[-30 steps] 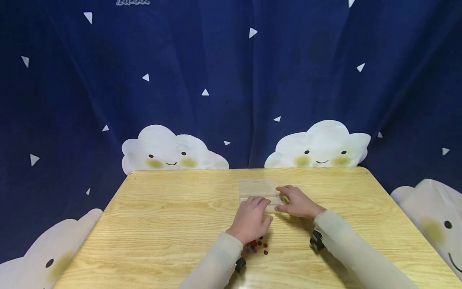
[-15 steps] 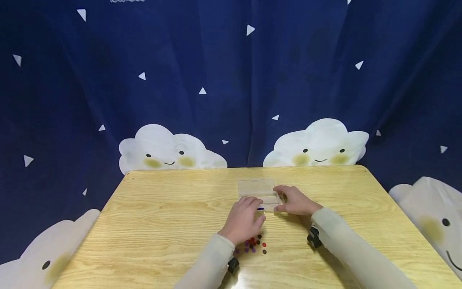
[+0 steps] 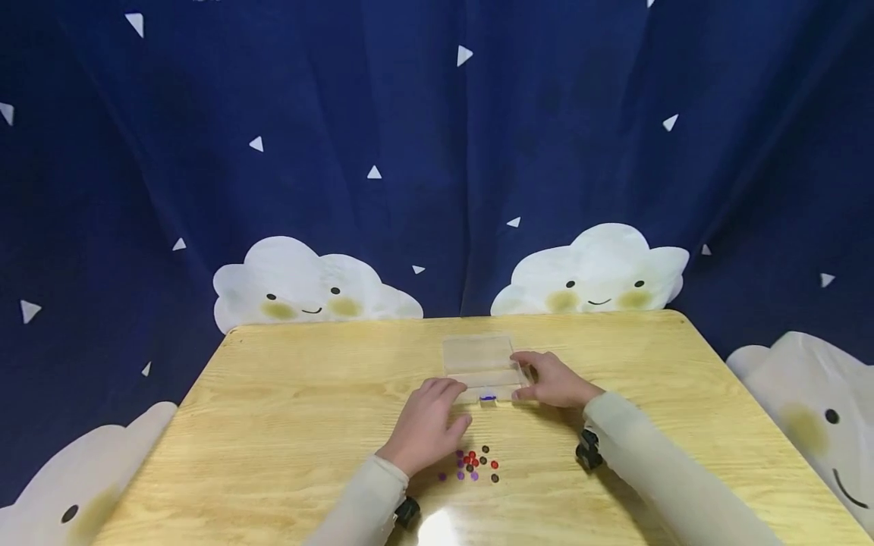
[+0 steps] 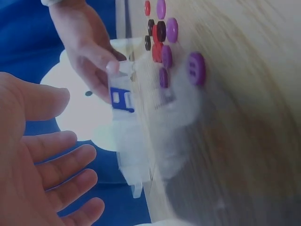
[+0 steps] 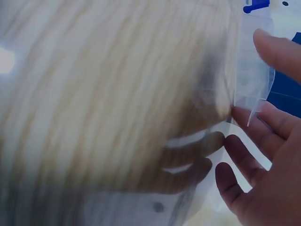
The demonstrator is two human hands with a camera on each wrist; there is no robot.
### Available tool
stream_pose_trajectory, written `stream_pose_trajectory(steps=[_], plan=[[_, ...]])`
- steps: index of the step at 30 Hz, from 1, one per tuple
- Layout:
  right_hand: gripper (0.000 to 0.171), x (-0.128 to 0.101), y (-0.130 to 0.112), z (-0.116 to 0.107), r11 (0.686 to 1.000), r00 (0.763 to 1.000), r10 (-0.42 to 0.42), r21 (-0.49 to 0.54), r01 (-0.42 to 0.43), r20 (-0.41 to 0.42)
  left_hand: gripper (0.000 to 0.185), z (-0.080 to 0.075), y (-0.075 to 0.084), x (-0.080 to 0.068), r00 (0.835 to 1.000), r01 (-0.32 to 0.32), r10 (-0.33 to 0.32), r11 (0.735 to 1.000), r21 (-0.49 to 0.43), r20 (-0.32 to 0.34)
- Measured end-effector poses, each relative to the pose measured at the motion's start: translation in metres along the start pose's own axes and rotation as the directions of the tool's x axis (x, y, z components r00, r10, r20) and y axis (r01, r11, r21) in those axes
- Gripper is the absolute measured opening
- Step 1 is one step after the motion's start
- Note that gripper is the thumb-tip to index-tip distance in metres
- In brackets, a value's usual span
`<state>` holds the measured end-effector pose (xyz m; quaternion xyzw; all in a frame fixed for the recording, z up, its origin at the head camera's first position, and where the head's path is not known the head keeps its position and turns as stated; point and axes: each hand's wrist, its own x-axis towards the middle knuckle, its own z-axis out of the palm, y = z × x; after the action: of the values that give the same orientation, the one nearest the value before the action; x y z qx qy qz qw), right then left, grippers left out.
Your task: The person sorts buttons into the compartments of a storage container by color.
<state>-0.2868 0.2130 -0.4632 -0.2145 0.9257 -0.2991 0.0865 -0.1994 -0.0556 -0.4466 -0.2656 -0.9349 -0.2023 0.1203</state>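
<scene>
A clear plastic box (image 3: 504,393) stands on the table with its transparent lid (image 3: 478,354) raised at the back. A blue mark (image 4: 123,100) shows on its front. My right hand (image 3: 554,380) grips the box's right end, thumb at the front and fingers round the back. Just off the box's left front corner is my left hand (image 3: 425,426). Its fingers are spread and loosely bent, with nothing between them in the left wrist view. Small round buttons, purple (image 4: 196,68), red (image 3: 495,465) and black (image 3: 495,478), lie scattered in front of the box.
The wooden table (image 3: 307,394) runs back to a dark blue curtain (image 3: 410,98) printed with white clouds and triangles. Black straps with small devices (image 3: 589,450) sit at the wrists. A bright reflection lies near the table's front.
My left hand has drawn back from over the box, to the left and toward me, uncovering the blue mark and more buttons. My right hand stays at the box's right end.
</scene>
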Motion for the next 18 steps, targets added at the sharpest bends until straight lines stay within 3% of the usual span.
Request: stream_pose_trajectory(steps=[8, 18], plan=[[0.072, 0.001, -0.002, 0.004, 0.999, 0.998, 0.049, -0.002, -0.049, -0.044, 0.042, -0.005, -0.013, -0.015, 1.0, -0.007, 0.007, 1.0, -0.002, -0.003], [0.073, 0.002, -0.004, 0.006, 0.999, 0.997, 0.046, 0.005, -0.046, -0.058, 0.042, -0.011, -0.027, -0.029, 1.0, 0.017, -0.017, 1.0, -0.006, 0.024]])
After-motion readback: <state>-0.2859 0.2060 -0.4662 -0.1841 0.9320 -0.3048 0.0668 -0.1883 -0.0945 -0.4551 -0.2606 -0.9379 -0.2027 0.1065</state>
